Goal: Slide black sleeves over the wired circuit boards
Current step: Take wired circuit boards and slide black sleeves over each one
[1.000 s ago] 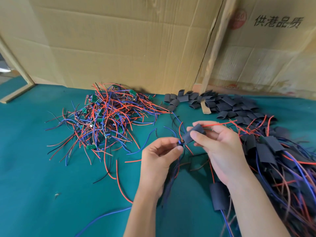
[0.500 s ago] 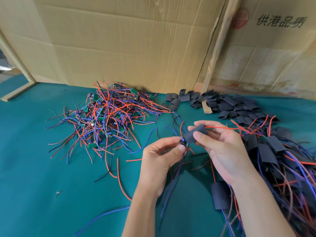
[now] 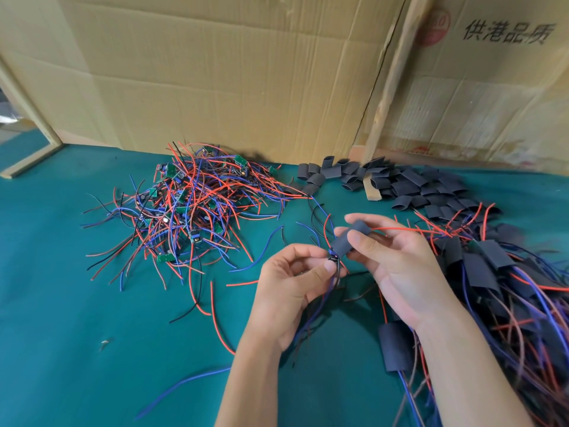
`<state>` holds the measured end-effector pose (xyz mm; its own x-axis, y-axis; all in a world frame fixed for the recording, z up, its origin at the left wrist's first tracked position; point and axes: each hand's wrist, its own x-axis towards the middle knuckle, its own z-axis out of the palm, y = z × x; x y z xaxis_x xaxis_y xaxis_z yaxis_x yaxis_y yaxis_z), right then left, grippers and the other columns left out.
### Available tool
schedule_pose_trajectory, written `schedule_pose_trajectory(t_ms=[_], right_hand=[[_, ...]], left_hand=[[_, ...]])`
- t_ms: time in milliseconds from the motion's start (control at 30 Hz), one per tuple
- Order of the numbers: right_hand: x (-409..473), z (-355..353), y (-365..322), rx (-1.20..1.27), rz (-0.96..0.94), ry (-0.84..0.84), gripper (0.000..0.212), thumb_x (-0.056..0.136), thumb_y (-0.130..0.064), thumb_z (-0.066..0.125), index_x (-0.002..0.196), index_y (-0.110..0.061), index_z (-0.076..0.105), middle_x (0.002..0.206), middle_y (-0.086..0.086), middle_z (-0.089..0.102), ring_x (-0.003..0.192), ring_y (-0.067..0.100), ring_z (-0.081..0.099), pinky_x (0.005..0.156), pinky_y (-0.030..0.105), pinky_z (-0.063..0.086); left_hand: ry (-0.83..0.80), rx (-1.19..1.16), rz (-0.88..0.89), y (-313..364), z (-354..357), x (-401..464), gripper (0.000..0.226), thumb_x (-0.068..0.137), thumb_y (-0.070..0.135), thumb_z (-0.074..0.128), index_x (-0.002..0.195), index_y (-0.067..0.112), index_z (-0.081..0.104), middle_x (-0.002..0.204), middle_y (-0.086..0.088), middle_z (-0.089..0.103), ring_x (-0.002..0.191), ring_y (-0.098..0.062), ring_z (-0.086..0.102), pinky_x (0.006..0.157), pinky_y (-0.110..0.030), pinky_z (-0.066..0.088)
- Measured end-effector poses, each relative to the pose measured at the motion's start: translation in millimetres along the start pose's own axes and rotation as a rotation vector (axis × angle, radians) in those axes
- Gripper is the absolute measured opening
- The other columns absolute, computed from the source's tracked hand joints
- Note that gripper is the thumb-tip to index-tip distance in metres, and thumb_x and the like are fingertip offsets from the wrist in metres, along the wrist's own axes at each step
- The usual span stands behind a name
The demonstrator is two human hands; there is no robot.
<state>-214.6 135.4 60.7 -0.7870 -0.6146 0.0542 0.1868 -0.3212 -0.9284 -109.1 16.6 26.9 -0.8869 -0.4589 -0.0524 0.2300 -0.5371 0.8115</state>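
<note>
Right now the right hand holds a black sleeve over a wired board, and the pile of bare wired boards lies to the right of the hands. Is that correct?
Not quite. The right hand does hold the black sleeve, but the head view shows the pile of bare wired boards to the left of the hands.

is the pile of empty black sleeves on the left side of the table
No, the pile of empty black sleeves lies at the back right by the cardboard, while the tangle of bare wired boards sits to the left.
</note>
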Motion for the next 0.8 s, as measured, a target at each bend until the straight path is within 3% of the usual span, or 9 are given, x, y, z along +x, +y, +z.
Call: schedule_pose_trajectory(t_ms=[233, 400, 533, 600, 700, 800], right_hand=[[0, -2, 2, -0.031, -0.009, 0.029, 0.049, 0.068, -0.022, 0.081, 0.112, -0.003, 0.070, 0.103, 0.023, 0.076, 0.099, 0.027, 0.073, 0.083, 0.032, 0.061], [-2, 4, 3, -0.102, 0.012, 0.002, 0.044, 0.063, -0.029, 0.084, 0.103, -0.013, 0.077, 0.103, 0.026, 0.073, 0.094, 0.029, 0.070, 0.086, 0.044, 0.055], [2, 5, -1, 0.017, -0.081, 0.159, 0.032, 0.076, -0.017, 0.075, 0.107, -0.008, 0.071, 0.099, 0.017, 0.075, 0.088, 0.020, 0.070, 0.069, 0.023, 0.055], [4, 0, -5, 0.104, -0.116, 0.256, 0.016, 0.089, -0.011, 0.068, 0.105, -0.010, 0.070, 0.103, 0.015, 0.075, 0.082, 0.014, 0.069, 0.068, 0.022, 0.052], [4, -4, -7, 0.103, -0.057, 0.265, 0.013, 0.097, -0.007, 0.061, 0.101, -0.014, 0.070, 0.089, 0.007, 0.075, 0.076, 0.013, 0.068, 0.067, 0.023, 0.052], [3, 5, 1, -0.056, 0.111, 0.159, 0.024, 0.090, 0.007, 0.054, 0.085, -0.011, 0.070, 0.065, 0.006, 0.059, 0.059, 0.019, 0.056, 0.048, 0.024, 0.045]], left_hand=[[-0.029, -0.013, -0.049, 0, 1, 0, 0.032, 0.071, -0.002, 0.074, 0.100, 0.000, 0.060, 0.075, -0.012, 0.068, 0.070, -0.027, 0.072, 0.067, -0.028, 0.059], [0.008, -0.015, -0.033, 0, 0, 0, 0.034, 0.074, -0.002, 0.074, 0.105, 0.000, 0.061, 0.077, -0.012, 0.071, 0.069, -0.025, 0.071, 0.065, -0.027, 0.058], [0.028, 0.036, -0.013, -1, -1, 1, 0.023, 0.085, -0.012, 0.066, 0.105, 0.000, 0.066, 0.075, -0.006, 0.069, 0.072, -0.024, 0.072, 0.066, -0.024, 0.058], [0.047, 0.046, 0.011, 0, -2, 2, 0.024, 0.087, -0.012, 0.063, 0.106, 0.000, 0.068, 0.070, -0.003, 0.064, 0.071, -0.022, 0.072, 0.065, -0.022, 0.057], [0.116, 0.078, 0.049, 1, -2, 3, 0.032, 0.090, -0.016, 0.052, 0.102, 0.004, 0.074, 0.068, -0.004, 0.061, 0.074, -0.023, 0.072, 0.065, -0.020, 0.056], [0.171, 0.084, 0.073, 1, -2, 3, 0.035, 0.089, -0.016, 0.051, 0.095, 0.006, 0.077, 0.078, -0.016, 0.064, 0.078, -0.022, 0.072, 0.070, -0.023, 0.057]])
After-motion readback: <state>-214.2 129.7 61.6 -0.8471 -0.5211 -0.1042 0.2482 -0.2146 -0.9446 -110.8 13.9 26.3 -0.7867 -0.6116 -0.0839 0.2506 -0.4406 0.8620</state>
